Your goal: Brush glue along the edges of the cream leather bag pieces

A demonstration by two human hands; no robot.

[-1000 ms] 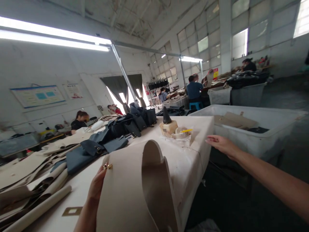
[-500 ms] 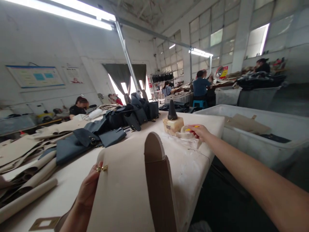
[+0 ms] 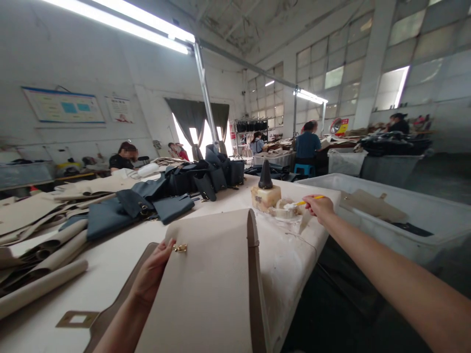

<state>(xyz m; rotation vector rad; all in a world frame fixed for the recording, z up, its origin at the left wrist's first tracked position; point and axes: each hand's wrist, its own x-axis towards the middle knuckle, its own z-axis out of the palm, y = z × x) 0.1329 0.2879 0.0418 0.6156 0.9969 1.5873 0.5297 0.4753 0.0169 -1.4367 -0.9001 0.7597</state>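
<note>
My left hand (image 3: 154, 272) grips the edge of a beige leather bag piece (image 3: 206, 279), next to its small gold clasp (image 3: 180, 248). The bag piece stands tilted up from the table, its open side edge facing right and showing a brown inside. My right hand (image 3: 321, 207) is closed round a thin yellow brush (image 3: 308, 200). White paste covers the brush's tip, which is over a shallow round dish (image 3: 282, 211). Beside the dish stands a yellowish block-shaped container (image 3: 265, 197) with a black cone (image 3: 265, 174) on top.
A flap with a gold rectangular frame (image 3: 78, 319) lies left of my left arm. Dark blue bag pieces (image 3: 172, 208) are heaped beyond, with rolled beige leather (image 3: 44, 291) at left. A white bin (image 3: 390, 245) stands right of the table. Several people work farther back.
The bag piece has turned and shifted right, so less of its brown inside shows. My left hand moved with it. My right hand has drawn slightly right, and the brush now shows more clearly.
</note>
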